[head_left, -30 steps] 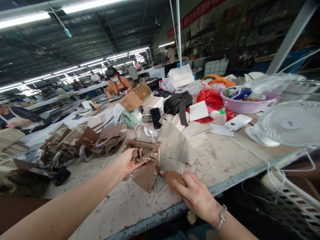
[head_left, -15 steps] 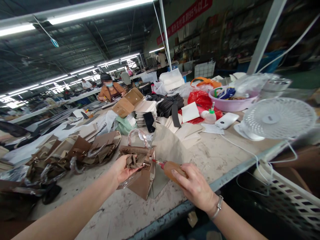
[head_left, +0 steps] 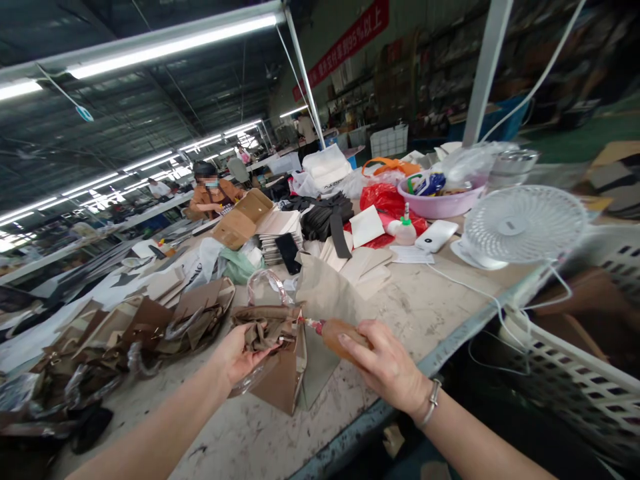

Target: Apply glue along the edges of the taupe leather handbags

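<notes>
Since the earliest frame, the bottle's red nozzle (head_left: 311, 324) has climbed the bag's right-hand edge to near its upper corner, while our view has swung rightward. We see the brown bag (head_left: 277, 387) on the worktable (head_left: 223, 433), ahead of us and between the two hands, its open side edge facing the right hand (head_left: 393, 365). That hand is curled around the amber bottle (head_left: 341, 338), whose long axis slants up and leftward from the palm — straight toward that edge. The nozzle, then, lies nearer the bag than any right-hand finger; whether its tip touches, we cannot tell. The left hand (head_left: 241, 358) is nearer still, in contact with the bag: its fingers are partly closed, pinching gathered brown cloth (head_left: 263, 335) at the mouth. We judge the gap between nozzle and edge — with the steadying left grip — to be the deciding relation. A grey sheet (head_left: 327, 291) lies just beyond.
</notes>
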Motion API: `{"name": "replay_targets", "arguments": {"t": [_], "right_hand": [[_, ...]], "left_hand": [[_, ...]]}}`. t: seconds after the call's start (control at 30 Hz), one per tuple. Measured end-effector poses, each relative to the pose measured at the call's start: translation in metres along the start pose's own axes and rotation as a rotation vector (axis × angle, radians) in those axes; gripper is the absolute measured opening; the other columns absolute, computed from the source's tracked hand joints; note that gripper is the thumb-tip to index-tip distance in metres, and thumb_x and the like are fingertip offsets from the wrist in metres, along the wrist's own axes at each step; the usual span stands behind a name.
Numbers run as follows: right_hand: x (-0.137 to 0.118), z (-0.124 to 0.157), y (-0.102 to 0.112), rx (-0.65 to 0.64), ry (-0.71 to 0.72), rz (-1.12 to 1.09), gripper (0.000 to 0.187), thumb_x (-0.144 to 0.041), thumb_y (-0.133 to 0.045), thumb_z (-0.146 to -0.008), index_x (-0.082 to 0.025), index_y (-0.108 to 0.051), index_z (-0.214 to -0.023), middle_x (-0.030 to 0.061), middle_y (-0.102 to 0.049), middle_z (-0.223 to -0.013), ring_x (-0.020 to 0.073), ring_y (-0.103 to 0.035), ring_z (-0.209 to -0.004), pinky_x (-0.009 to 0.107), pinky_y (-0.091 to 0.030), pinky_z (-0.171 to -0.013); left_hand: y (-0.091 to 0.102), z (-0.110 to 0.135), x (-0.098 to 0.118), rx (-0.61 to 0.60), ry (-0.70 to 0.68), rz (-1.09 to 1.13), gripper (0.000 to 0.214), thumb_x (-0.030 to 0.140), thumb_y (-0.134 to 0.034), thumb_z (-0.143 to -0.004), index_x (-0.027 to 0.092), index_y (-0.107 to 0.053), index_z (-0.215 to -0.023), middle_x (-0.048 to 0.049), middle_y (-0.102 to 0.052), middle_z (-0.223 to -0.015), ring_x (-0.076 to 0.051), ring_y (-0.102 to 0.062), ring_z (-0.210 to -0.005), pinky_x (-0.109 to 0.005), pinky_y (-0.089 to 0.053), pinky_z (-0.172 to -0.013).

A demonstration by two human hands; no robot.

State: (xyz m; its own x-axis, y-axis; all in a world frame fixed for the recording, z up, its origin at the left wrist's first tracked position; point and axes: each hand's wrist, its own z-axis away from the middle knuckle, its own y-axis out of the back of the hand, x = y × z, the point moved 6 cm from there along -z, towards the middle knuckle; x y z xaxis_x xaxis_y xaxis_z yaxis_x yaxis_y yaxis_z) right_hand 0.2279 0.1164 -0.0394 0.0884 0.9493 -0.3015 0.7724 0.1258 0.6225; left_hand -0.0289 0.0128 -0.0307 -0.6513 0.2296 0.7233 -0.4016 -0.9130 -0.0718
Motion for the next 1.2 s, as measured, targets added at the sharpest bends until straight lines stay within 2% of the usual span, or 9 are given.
{"name": "replay_targets", "arguments": {"t": [0.17, 0.43, 0.67, 0.8, 1.03, 1.2], "right_hand": [[0.006, 0.002, -0.001, 0.024, -0.046, -0.019, 0.039, -0.004, -0.048, -0.087, -0.018, -0.053, -0.123, 0.0107, -0.045, -0.099, 0.0246, -0.046, -0.091, 0.038, -0.048, -0.075], [0.008, 0.006, -0.008, -0.102, -0.124, -0.022, 0.032, -0.007, -0.054, -0.084, -0.018, -0.061, -0.112, 0.0077, -0.046, -0.09, 0.0218, -0.043, -0.081, 0.034, -0.042, -0.07], [0.007, -0.001, -0.007, -0.056, -0.132, -0.044, 0.038, -0.006, -0.053, -0.083, -0.02, -0.06, -0.117, 0.0075, -0.046, -0.092, 0.0215, -0.043, -0.083, 0.033, -0.041, -0.072], [0.009, -0.002, -0.008, -0.015, -0.152, -0.035, 0.034, -0.009, -0.053, -0.085, -0.02, -0.06, -0.116, 0.0077, -0.046, -0.094, 0.0211, -0.043, -0.083, 0.032, -0.041, -0.073], [0.008, 0.006, -0.017, -0.175, -0.159, -0.019, 0.028, -0.011, -0.055, -0.083, -0.02, -0.061, -0.109, 0.0059, -0.047, -0.09, 0.0205, -0.043, -0.081, 0.032, -0.038, -0.07], [0.012, 0.001, -0.012, -0.099, -0.162, -0.037, 0.036, -0.009, -0.055, -0.082, -0.021, -0.059, -0.116, 0.006, -0.046, -0.091, 0.0203, -0.043, -0.082, 0.032, -0.039, -0.072]], "left_hand": [[0.0, 0.0, 0.003, 0.021, -0.02, -0.094, 0.011, 0.004, -0.051, -0.085, 0.008, -0.061, -0.084, -0.0121, -0.071, -0.064, -0.028, -0.071, -0.055, -0.032, -0.061, -0.045], [-0.003, -0.002, 0.006, 0.023, -0.031, -0.16, 0.017, 0.004, -0.045, -0.088, 0.009, -0.059, -0.08, -0.0109, -0.07, -0.062, -0.024, -0.07, -0.052, -0.026, -0.058, -0.042], [-0.003, 0.001, 0.005, 0.019, -0.024, -0.199, 0.016, 0.005, -0.045, -0.089, 0.009, -0.059, -0.082, -0.0115, -0.071, -0.064, -0.024, -0.071, -0.054, -0.025, -0.058, -0.042], [-0.001, -0.002, 0.005, 0.011, -0.004, -0.209, 0.016, 0.008, -0.044, -0.091, 0.01, -0.058, -0.084, -0.0145, -0.071, -0.066, -0.026, -0.071, -0.056, -0.026, -0.058, -0.042], [-0.002, -0.004, 0.005, -0.006, 0.002, -0.205, 0.015, 0.007, -0.043, -0.091, 0.011, -0.057, -0.087, -0.0115, -0.071, -0.068, -0.026, -0.071, -0.057, -0.027, -0.059, -0.042], [-0.001, -0.005, 0.006, -0.013, -0.004, -0.205, 0.014, 0.006, -0.046, -0.09, 0.011, -0.059, -0.087, -0.0112, -0.071, -0.068, -0.026, -0.072, -0.058, -0.027, -0.059, -0.043]]}}
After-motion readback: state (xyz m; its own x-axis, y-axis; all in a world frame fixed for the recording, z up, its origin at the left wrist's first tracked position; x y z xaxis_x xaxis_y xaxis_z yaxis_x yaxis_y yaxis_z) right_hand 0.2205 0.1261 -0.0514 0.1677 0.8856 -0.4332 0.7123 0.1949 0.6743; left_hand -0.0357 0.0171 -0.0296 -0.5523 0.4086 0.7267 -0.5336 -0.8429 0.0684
